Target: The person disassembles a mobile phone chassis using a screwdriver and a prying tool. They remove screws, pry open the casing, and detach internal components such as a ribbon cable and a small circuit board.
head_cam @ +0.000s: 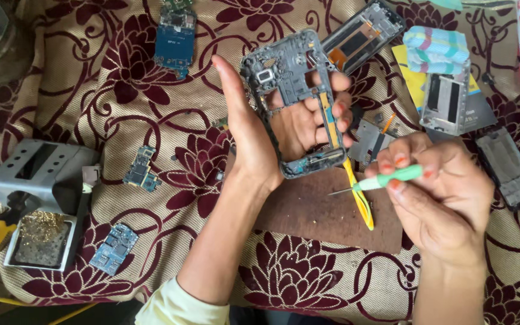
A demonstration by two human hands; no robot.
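Left hand (272,129) holds a grey phone frame (293,102) upright, a yellow flex strip (356,192) hanging from it; right hand (443,192) grips a green-handled screwdriver (383,180), tip pointing left; brown board (326,210) beneath; blue circuit boards (114,248) scattered on floral cloth (170,120).

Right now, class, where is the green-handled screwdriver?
In the head view, the green-handled screwdriver is right of centre, pinched in the right hand, its tip toward the phone frame held by the left hand.

Soft even daylight — faint shadows, sharp
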